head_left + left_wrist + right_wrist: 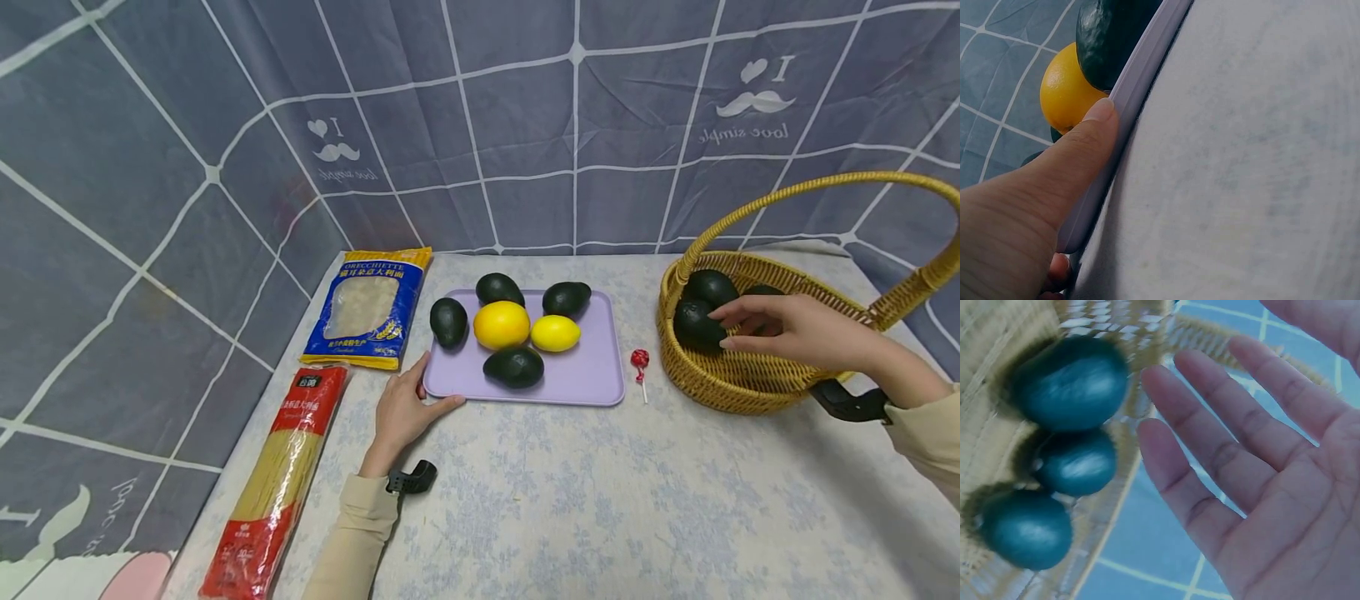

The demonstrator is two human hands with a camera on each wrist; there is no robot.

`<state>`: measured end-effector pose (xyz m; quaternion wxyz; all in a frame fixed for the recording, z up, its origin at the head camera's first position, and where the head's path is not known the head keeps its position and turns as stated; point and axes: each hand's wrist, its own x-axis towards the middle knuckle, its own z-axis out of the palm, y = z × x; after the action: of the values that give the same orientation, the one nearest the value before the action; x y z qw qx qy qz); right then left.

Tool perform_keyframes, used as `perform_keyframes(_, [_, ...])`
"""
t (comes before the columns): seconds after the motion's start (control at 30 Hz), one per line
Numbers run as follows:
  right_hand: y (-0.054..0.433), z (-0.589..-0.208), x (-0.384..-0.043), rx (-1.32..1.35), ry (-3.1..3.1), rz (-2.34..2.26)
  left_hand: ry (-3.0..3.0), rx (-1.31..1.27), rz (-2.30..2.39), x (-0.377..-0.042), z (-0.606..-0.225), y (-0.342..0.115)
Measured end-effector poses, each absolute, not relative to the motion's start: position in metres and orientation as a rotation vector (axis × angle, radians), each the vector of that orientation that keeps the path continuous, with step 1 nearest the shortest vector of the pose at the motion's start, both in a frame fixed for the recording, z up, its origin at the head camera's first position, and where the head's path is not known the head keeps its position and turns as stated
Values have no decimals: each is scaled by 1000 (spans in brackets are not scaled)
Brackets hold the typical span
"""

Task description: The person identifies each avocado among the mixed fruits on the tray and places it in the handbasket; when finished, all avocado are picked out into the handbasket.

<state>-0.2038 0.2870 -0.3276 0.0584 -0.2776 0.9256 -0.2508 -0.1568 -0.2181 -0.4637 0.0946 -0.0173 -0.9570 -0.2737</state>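
Note:
My left hand (403,411) holds the near left corner of a lilac tray (577,385), thumb along its front rim and fingers at its left side. On the tray lie several dark green avocados (514,367), an orange (501,325) and a yellow lemon (556,333). My right hand (795,332) is over a woven basket (738,398), its fingers spread and nothing in them. Three dark avocados (1072,384) show inside the basket; in the right wrist view the fingertips are beside them, apart.
A red-wrapped lollipop (640,359) lies between tray and basket. Left of the tray are a blue orecchiette bag (367,308) and a long red spaghetti packet (277,483). The basket's tall handle (817,182) arches above the right hand. A grey checked curtain (517,125) hangs behind.

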Motion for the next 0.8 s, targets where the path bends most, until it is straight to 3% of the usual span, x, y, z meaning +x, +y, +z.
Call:
perform_keyframes(0.5, [209,-320,-183,-1335,2724,-1061,-2843,-36,-828,-157,-463,-218])
perform_keyframes(0.8, [157,-329,-184,-1416,2630,-1124,-2842,-31,-825,-158,-464,-218])
